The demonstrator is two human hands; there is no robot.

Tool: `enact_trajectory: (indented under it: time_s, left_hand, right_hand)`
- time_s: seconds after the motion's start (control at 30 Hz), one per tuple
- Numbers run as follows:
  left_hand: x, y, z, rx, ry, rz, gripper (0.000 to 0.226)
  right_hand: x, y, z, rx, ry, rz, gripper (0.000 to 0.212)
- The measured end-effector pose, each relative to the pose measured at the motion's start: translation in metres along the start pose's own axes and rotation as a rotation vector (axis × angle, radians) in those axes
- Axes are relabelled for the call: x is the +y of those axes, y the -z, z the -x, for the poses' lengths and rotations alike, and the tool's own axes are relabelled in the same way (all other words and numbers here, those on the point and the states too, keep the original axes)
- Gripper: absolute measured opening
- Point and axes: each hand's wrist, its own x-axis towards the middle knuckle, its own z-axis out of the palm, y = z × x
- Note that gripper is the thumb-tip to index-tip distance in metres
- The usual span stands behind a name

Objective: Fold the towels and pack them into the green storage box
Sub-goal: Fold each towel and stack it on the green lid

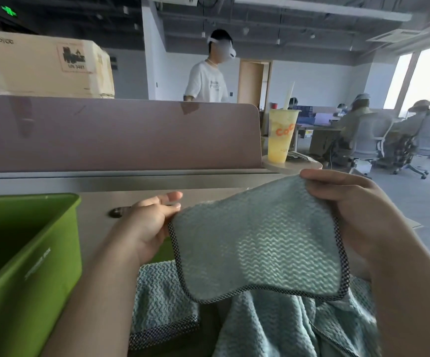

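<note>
I hold a pale blue-green towel [257, 243] with a dark checked border up above the desk, folded over so its lower edge hangs free. My left hand [147, 225] pinches its upper left corner. My right hand [350, 215] grips its upper right corner and right edge. Beneath it lie more towels of the same kind: a flat one [162, 305] at lower centre and a crumpled one [299, 328] at lower right. The green storage box [41, 256] stands at the left with its top open; its inside looks dark.
A pink desk divider [121, 135] runs across the back of the desk [208, 194]. A yellow drink cup [282, 135] with a straw stands on a small round shelf at the divider's right end. A person stands behind the divider; others sit at far desks on the right.
</note>
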Motion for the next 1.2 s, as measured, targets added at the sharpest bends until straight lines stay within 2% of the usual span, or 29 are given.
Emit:
enact_trajectory:
  time_s: [0.17, 0.2, 0.3, 0.33, 0.37, 0.43, 0.5, 0.57, 0.7, 0.77, 0.83, 0.87, 1.0, 1.1, 1.2]
  left_hand:
    - [-0.005, 0.000, 0.000, -0.057, 0.039, -0.124, 0.017]
    - [-0.005, 0.000, 0.002, -0.102, 0.042, -0.140, 0.025]
    - [-0.002, 0.008, 0.009, -0.365, 0.110, -0.223, 0.081]
    - [-0.001, 0.010, 0.011, -0.442, 0.143, -0.277, 0.094]
    - [0.000, 0.012, 0.012, -0.484, 0.155, -0.318, 0.096]
    - [0.001, 0.011, 0.013, -0.451, 0.131, -0.336, 0.077]
    - [-0.001, 0.010, 0.011, -0.350, 0.090, -0.355, 0.057]
    - [-0.004, 0.010, 0.008, -0.254, 0.068, -0.359, 0.046]
    - [-0.005, 0.011, 0.005, -0.084, 0.009, -0.380, 0.043]
    - [-0.004, 0.013, 0.003, 0.005, -0.038, -0.412, 0.034]
    - [-0.002, 0.015, 0.003, 0.063, -0.079, -0.453, 0.039]
    - [-0.001, 0.016, 0.003, 0.077, -0.111, -0.470, 0.039]
    - [0.007, 0.009, 0.007, 0.048, -0.255, -0.429, 0.016]
    - [0.011, 0.005, 0.008, 0.043, -0.341, -0.336, 0.019]
    - [0.013, 0.006, 0.008, 0.059, -0.433, -0.309, 0.023]
  right_hand:
    - [0.000, -0.003, 0.001, 0.027, -0.010, 0.000, 0.027]
    - [0.000, -0.004, 0.001, 0.034, -0.014, -0.004, 0.025]
    - [-0.001, -0.004, 0.001, 0.051, -0.030, -0.009, 0.024]
    - [-0.001, -0.004, 0.001, 0.053, -0.033, -0.008, 0.024]
    - [-0.001, -0.004, 0.001, 0.054, -0.036, -0.008, 0.024]
    - [-0.002, -0.002, 0.001, 0.055, -0.038, -0.003, 0.025]
    - [-0.002, 0.000, 0.001, 0.052, -0.036, 0.014, 0.025]
    - [-0.001, 0.003, 0.000, 0.047, -0.017, 0.042, 0.024]
    - [0.000, 0.011, -0.003, 0.054, 0.026, 0.071, 0.025]
    - [0.002, 0.014, -0.006, 0.052, 0.043, 0.087, 0.025]
    - [0.004, 0.016, -0.008, 0.058, 0.051, 0.110, 0.026]
    - [0.005, 0.017, -0.009, 0.064, 0.055, 0.121, 0.028]
    - [0.007, 0.021, -0.011, 0.063, 0.078, 0.141, 0.028]
    - [0.005, 0.023, -0.007, -0.010, 0.086, 0.135, 0.028]
    - [0.003, 0.027, -0.005, -0.092, 0.100, 0.275, 0.037]
